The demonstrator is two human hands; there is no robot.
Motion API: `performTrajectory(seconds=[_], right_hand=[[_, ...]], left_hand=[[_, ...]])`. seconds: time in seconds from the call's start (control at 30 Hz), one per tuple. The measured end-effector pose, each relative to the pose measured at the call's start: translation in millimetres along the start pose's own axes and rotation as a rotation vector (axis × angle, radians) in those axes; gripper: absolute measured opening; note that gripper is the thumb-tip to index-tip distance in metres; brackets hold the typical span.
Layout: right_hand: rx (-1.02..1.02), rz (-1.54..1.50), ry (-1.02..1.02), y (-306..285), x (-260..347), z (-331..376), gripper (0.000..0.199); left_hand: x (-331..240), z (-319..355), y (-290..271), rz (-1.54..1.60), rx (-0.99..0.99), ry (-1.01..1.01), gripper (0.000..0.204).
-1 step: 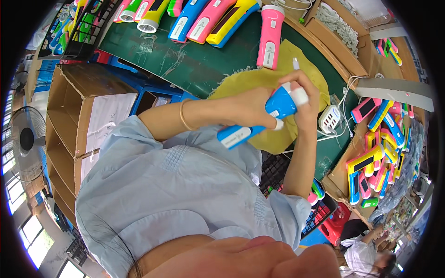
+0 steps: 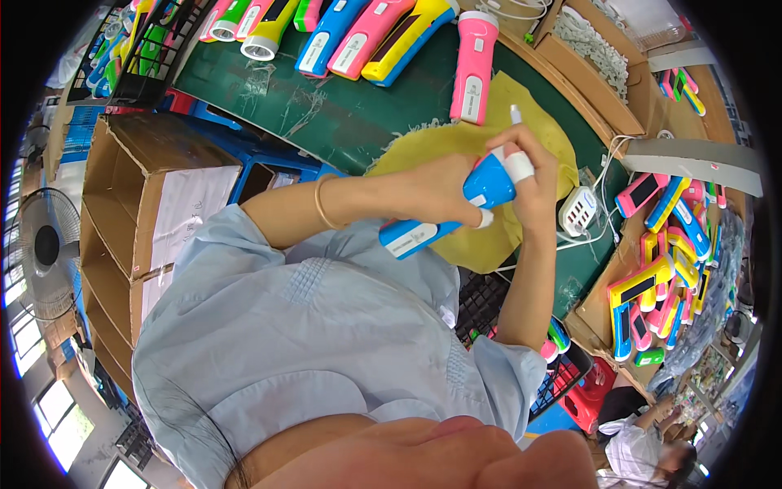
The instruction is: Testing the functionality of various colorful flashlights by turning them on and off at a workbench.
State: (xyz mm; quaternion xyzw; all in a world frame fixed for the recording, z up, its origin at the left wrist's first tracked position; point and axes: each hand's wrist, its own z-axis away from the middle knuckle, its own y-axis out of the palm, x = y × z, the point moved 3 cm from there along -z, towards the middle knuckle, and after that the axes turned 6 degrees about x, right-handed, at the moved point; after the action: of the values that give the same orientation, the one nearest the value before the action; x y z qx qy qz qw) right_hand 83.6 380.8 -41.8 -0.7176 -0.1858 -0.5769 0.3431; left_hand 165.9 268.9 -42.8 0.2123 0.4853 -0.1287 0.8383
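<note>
A blue flashlight (image 2: 489,181) with a white panel on its handle is held tilted over a yellow cloth (image 2: 444,151). My left hand (image 2: 441,189) is closed around its middle, a bangle on the wrist and white wrapping on the thumb. My right hand (image 2: 535,181) is closed at the flashlight's wide end, with white wrapping on a finger; the lens is hidden there. A slim white piece with a pale tip (image 2: 516,115) sticks up past the right fingers; its kind cannot be made out. Just beyond the cloth lies a pink flashlight (image 2: 474,69).
Several coloured flashlights (image 2: 358,45) line the far edge of the green table (image 2: 269,94). A white multi-port charger (image 2: 578,210) with cables sits right of the cloth. More flashlights fill a carton (image 2: 590,314) at right. Cardboard shelving (image 2: 122,196) stands left; a box of small white parts (image 2: 562,49) is far right.
Both hands and the blue flashlight have shifted very slightly left, and the slim white piece has moved with the right hand. The grip looks the same.
</note>
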Motion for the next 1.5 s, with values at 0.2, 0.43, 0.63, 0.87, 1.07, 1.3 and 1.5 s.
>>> performTrajectory(seconds=[0.2,0.43,0.63,0.87,1.07,1.3,1.5], right_hand=[[-0.221,0.222,0.092,-5,14,1,0.021],[-0.328,-0.043,0.241,9,-5,43,0.022],[-0.394,-0.109,0.238,30,-31,64,0.024],[-0.386,-0.158,0.202,29,-31,64,0.023],[-0.418,-0.224,0.286,23,-23,60,0.026],[-0.283,0.235,0.179,-24,11,6,0.035],[-0.140,0.109,0.063,-14,5,-12,0.018]], left_hand=[[-8,-11,-10,-0.112,-0.044,0.179,0.024],[-23,-18,-29,0.486,0.032,0.276,0.027],[-27,-22,-28,0.594,0.043,0.186,0.031],[-20,-28,-30,0.598,-0.023,0.188,0.025],[-17,-28,-27,0.512,-0.033,0.218,0.022],[-15,-21,-15,-0.434,-0.264,0.361,0.042],[-7,-16,-13,-0.501,-0.324,0.326,0.048]])
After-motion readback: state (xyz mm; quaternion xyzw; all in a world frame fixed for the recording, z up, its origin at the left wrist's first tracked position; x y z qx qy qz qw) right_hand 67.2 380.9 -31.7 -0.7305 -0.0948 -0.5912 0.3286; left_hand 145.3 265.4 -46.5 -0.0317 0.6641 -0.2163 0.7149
